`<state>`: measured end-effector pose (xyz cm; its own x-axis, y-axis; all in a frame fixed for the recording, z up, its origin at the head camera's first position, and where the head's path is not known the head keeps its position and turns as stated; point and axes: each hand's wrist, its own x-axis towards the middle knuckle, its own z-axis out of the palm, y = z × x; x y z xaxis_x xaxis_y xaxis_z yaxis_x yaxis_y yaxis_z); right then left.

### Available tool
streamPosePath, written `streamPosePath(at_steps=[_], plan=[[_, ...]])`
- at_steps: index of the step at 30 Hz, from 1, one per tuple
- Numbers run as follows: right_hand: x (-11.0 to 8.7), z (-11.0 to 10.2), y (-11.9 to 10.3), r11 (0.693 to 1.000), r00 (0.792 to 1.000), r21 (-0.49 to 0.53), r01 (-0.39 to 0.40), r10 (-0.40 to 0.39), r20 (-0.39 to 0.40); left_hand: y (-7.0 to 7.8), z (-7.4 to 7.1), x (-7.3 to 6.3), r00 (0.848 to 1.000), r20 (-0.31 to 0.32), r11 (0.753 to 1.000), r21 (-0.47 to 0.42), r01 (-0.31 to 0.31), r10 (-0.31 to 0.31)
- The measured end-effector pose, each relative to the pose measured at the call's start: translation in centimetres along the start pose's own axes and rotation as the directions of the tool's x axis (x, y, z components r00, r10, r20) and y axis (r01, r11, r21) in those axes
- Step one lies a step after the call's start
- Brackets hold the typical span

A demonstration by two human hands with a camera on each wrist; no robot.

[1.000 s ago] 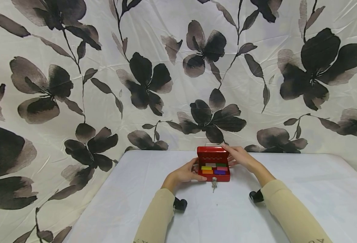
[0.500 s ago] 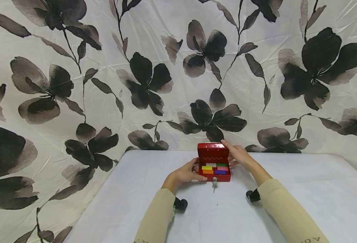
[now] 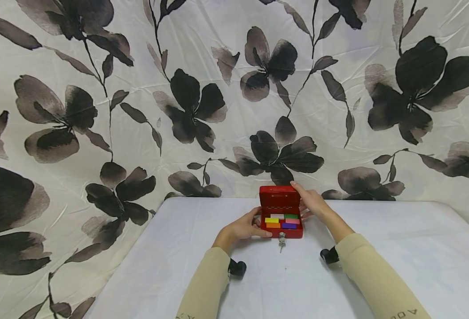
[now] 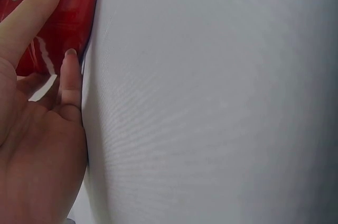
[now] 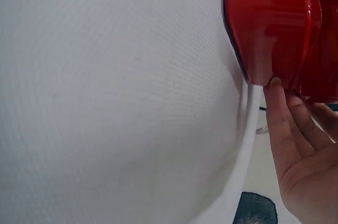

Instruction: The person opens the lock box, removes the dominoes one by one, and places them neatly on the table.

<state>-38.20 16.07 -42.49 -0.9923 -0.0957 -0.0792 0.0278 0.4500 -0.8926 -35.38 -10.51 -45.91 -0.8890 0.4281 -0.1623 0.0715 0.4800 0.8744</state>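
Note:
A small red metal cash box (image 3: 295, 234) sits on the table with its lid (image 3: 280, 199) raised. Inside lie several small coloured blocks, among them a yellow block (image 3: 271, 220), an orange block (image 3: 273, 225) and a purple block (image 3: 289, 226). Keys (image 3: 282, 239) hang from the front lock. My left hand (image 3: 240, 227) grips the box at its left side, thumb along the front, other fingers round the side; the left wrist view shows its little finger at the wall. My right hand (image 3: 315, 206) holds the lid's upper right corner with the thumb on top; its fingers (image 5: 277, 113) reach behind the box's right side.
A white cloth covers the table (image 3: 170, 283). Just behind its far edge hangs a white curtain (image 3: 226, 119) printed with dark flowers. Black wrist cameras show below the hands, one at the left sleeve (image 3: 208, 283) and one at the right sleeve (image 3: 374, 274).
The lid has swung up from leaning back to more nearly upright, and its top handle has gone out of sight. My right hand rose slightly with it; my left hand stayed put.

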Motion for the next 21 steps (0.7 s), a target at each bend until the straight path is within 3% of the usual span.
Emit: streamPosePath(at_steps=[21], plan=[[-0.08,0.4,-0.67,0.999,0.995,-0.028,-0.018,0.015,-0.1,0.06,0.02,-0.12,1.0,0.002,0.999,-0.039,0.012,-0.012]])
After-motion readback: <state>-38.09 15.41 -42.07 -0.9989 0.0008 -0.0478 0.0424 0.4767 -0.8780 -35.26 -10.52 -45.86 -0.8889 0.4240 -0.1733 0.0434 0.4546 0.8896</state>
